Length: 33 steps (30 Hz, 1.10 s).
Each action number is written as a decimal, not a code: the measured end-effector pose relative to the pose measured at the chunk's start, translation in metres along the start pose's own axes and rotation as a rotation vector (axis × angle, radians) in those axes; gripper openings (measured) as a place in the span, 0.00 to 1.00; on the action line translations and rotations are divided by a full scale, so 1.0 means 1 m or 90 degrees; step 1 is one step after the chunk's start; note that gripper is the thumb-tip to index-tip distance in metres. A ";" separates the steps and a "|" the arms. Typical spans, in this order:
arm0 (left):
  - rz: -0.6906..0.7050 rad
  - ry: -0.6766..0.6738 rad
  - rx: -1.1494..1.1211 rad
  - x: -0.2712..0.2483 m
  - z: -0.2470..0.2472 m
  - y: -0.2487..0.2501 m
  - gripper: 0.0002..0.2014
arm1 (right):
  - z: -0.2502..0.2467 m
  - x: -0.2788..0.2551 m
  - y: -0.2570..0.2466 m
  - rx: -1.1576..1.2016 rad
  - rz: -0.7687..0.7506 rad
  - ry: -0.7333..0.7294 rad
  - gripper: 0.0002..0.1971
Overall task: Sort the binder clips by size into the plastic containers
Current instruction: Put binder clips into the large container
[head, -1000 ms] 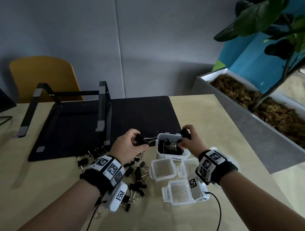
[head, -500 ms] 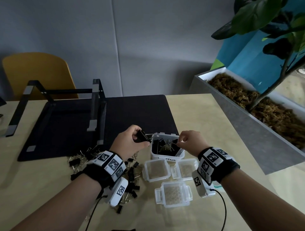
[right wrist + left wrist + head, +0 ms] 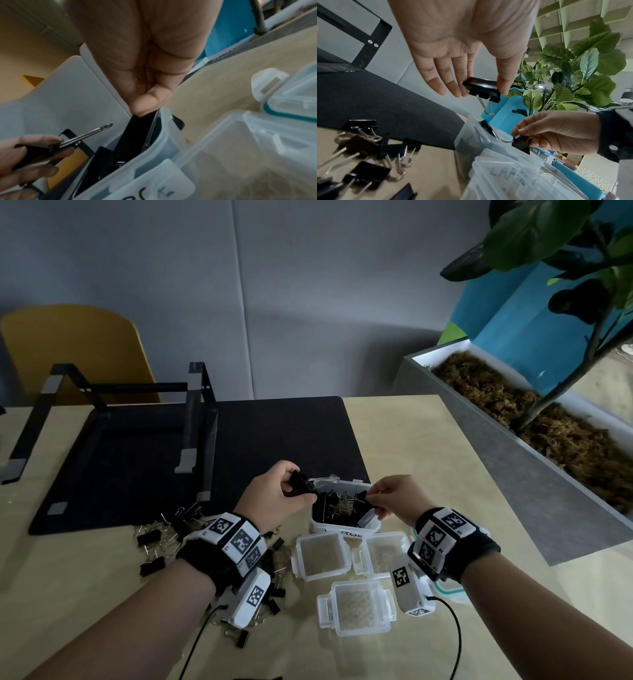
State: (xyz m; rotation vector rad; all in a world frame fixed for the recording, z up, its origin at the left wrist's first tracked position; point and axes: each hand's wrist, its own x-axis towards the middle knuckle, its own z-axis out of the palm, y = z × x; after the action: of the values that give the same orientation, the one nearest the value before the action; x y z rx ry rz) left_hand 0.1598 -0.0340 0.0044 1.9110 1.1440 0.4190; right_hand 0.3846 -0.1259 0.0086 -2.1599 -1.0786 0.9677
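My left hand pinches a large black binder clip between thumb and fingers, just above the left rim of the tub labelled LARGE; the left wrist view shows the clip with its wire handles hanging down. The tub holds several black clips. Over the tub's right rim my right hand pinches another black clip, lowered inside against the wall. Loose clips lie piled on the table under my left wrist. Three empty small tubs stand in front.
A black mat with a black metal stand lies behind the tubs. A long grey planter runs along the right side. A lid with a teal seal lies under my right wrist. A yellow chair stands at the back left.
My right hand has come down from above the large tub's rim, bringing its clip inside. The left hand has stayed at the left rim with its clip.
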 end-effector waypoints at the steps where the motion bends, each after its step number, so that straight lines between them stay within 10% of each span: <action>1: 0.001 -0.002 -0.002 0.000 0.001 0.000 0.23 | 0.000 0.000 0.000 0.009 0.002 -0.004 0.03; 18: 0.017 -0.063 0.049 0.004 0.017 0.008 0.24 | -0.001 -0.011 -0.003 0.146 0.029 -0.067 0.05; 33: 0.128 -0.072 0.262 0.013 0.047 0.019 0.24 | -0.004 -0.013 0.005 -0.147 -0.101 -0.012 0.08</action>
State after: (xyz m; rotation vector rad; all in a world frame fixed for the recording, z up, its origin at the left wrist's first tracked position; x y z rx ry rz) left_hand 0.2074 -0.0506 -0.0099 2.3877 1.0226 0.1873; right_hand 0.3844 -0.1400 0.0125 -2.2069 -1.4075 0.8285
